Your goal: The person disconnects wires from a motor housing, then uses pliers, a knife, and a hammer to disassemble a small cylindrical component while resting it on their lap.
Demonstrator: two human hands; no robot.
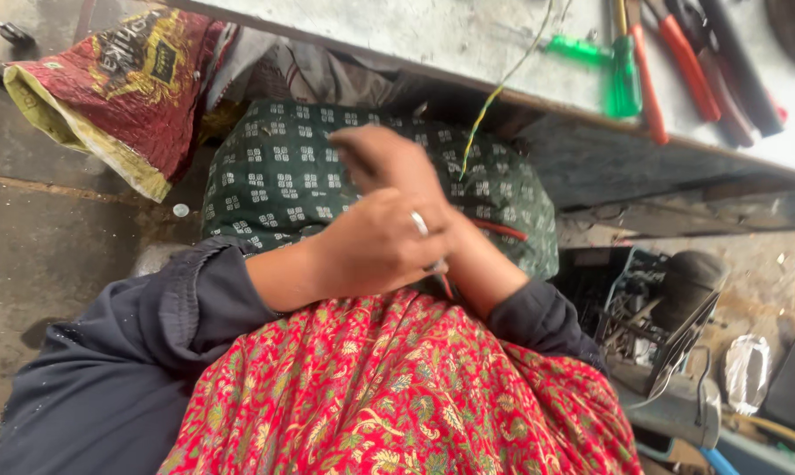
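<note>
left hand (380,242) (ring on one finger) curled shut, crossing over right wrist; right hand (384,158) closed, grip unclear, both above green patterned cloth (274,176). thin red wire (499,230) just beside them, twisted yellow-green wire (485,110) hanging from workbench (468,40).

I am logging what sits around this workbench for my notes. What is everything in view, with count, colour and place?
Workbench: one, grey, across the top.
Screwdriver: one, green handle, on the bench.
Hand tools: several, red and black handles, on the bench at right; exact count unclear.
Wire: one, yellow-green, hanging from the bench toward the hands.
Sack: one, red and yellow, top left on the floor.
Patterned cloth: one, dark green with white motifs, under the hands.
Crate of parts: one, dark, right of the lap.
Floral garment: one, red, over the lap.
Ring: one, silver, on the left hand.
Left hand: one, crossed over the right wrist.
Right hand: one, on the patterned cloth; what it grips is hidden.
</note>
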